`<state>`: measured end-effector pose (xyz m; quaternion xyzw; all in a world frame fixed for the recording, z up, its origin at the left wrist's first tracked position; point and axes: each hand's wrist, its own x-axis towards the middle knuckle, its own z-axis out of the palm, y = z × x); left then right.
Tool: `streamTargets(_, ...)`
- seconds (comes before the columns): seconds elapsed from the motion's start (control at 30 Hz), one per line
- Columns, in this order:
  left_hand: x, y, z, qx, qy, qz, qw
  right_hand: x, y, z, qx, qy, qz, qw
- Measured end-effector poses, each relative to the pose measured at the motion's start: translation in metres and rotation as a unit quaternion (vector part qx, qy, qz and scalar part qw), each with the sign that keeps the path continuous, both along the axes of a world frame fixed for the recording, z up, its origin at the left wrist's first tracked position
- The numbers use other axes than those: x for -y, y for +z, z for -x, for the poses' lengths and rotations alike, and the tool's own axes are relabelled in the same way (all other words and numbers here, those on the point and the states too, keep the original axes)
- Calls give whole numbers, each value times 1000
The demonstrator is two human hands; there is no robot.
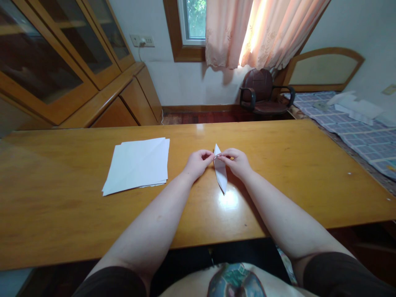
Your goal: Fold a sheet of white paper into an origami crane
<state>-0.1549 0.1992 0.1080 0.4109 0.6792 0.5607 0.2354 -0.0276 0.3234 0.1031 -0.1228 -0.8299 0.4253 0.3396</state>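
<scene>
A narrow piece of folded white paper (220, 174), pointed at both ends, is held over the wooden table (198, 218) in front of me. My left hand (199, 161) pinches it from the left side, near its upper part. From the right, my right hand (235, 162) pinches the same spot, so the fingertips of both hands nearly meet. Small folds show between the fingers, though their exact shape is too small to make out. Left of my hands lies a stack of white paper sheets (137, 165), the top one with a diagonal crease.
A wooden cabinet (108, 99) with glass doors stands at the back left. Beyond the table are a brown armchair (260, 93) and a curtained window (196, 18). At the right, a bed (349, 123) with a checked cover carries some white papers. Tiny white scraps lie near the table's right end.
</scene>
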Motion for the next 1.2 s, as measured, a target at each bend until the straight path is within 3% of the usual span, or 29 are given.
streamTargets(0.23,-1,-2,-2,-5,-15,-6,1000,-3,2,1,20,3,10,1000)
streamTargets(0.37,0,0,0,-116,3,47,992,-2,2,1,37,-14,15,999)
streamTargets(0.5,2,1,2,-189,4,52,981,-2,2,1,80,-14,2,997)
streamTargets(0.7,1,-1,4,-192,39,26,980,-6,1,1,104,-10,-36,994)
streamTargets(1.0,1,1,3,-165,56,-18,985,-3,1,1,64,-43,42,996)
streamTargets(1.2,2,3,2,-162,57,-6,985,-4,1,2,63,-48,20,997)
